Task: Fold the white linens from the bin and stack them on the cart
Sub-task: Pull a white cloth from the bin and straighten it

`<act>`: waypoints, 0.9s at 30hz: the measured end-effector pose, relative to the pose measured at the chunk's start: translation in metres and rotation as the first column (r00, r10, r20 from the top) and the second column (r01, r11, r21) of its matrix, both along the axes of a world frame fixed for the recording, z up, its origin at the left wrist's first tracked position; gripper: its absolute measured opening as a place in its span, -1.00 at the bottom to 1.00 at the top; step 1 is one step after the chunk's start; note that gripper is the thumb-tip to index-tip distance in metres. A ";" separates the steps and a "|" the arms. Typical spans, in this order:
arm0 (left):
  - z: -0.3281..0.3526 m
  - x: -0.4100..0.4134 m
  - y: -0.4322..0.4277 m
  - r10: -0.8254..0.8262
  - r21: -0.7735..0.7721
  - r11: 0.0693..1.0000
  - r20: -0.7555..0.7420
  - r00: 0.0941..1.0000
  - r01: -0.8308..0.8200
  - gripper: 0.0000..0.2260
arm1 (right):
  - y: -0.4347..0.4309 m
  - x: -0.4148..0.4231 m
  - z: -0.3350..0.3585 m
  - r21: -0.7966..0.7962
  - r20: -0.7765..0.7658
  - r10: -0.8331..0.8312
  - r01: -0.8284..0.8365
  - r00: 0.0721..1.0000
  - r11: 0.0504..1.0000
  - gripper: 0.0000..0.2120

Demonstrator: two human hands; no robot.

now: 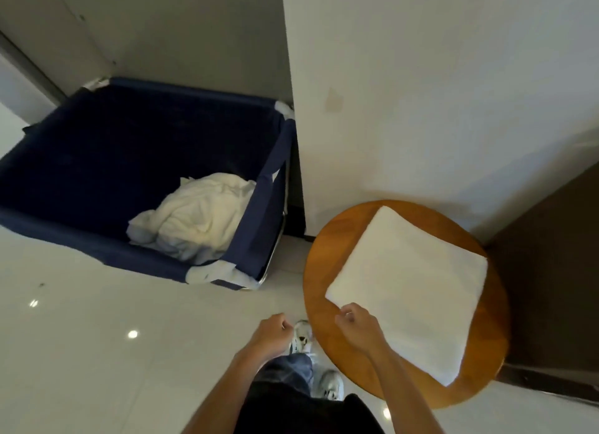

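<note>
The right grip (pixel 355 328) hangs with its fingers curled at the near edge of the folded white linen (pixel 411 291), close to that linen's near-left corner; whether the fingertips pinch the cloth or only sit beside it cannot be told. The left grip (pixel 272 333) is curled into a loose fist with nothing in it, held over the floor (pixel 97 336) just left of the round wooden counter (pixel 327 239) and above a white shoe (pixel 303 336). The folded linen lies flat as a thick square on the counter, turned cornerwise to the person and covering most of the top. A second white shoe (pixel 330 385) stands nearer the person, by the counter's edge. To the left, well apart from the counter, a navy fabric bin (pixel 97 148) stands on the glossy tiled floor against a pale wall (pixel 421 93). In the bin's near-right corner lies a heap of crumpled white linens (pixel 194 216), unfolded.
</note>
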State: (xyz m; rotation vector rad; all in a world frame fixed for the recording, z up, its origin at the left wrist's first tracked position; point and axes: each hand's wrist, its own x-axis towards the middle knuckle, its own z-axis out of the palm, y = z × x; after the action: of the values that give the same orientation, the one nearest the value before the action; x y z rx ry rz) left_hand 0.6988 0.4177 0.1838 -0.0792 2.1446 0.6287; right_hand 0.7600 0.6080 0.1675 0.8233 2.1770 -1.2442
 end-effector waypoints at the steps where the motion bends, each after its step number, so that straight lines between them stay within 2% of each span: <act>1: 0.001 0.001 -0.008 0.025 0.009 1.000 0.005 1.000 -0.025 -0.78 | -0.007 -0.003 0.003 -0.002 -0.006 0.032 -0.032 0.999 1.000 -0.70; 5: 0.006 -0.002 -0.043 0.145 0.053 0.988 -0.003 0.989 -0.145 -0.87 | -0.033 -0.023 0.008 0.007 -0.016 0.133 -0.133 0.991 0.991 -0.69; 10: 0.010 -0.006 -0.102 0.333 0.095 0.939 -0.017 0.943 -0.330 -0.85 | -0.085 -0.062 0.011 0.028 -0.035 0.266 -0.266 0.963 0.964 -0.74; 16: 0.008 -0.018 -0.199 0.553 0.134 0.828 -0.031 0.833 -0.545 -0.85 | -0.195 -0.117 0.015 0.066 0.013 0.545 -0.545 0.838 0.836 -0.73; 20: 0.006 -0.035 -0.269 0.620 0.145 0.779 -0.030 0.784 -0.610 -0.85 | -0.271 -0.149 0.018 0.035 0.039 0.604 -0.605 0.796 0.796 -0.72; 27: 0.010 -0.079 -0.367 0.624 0.142 0.779 -0.084 0.777 -0.610 -0.82 | -0.374 -0.203 0.024 0.061 0.013 0.639 -0.638 0.769 0.767 -0.82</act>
State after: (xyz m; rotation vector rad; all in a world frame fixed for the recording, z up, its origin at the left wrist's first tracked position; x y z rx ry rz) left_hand 0.6201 0.0502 0.1938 -0.7343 2.1907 1.1540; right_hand 0.5567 0.2337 0.1913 0.0466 2.2232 -0.8222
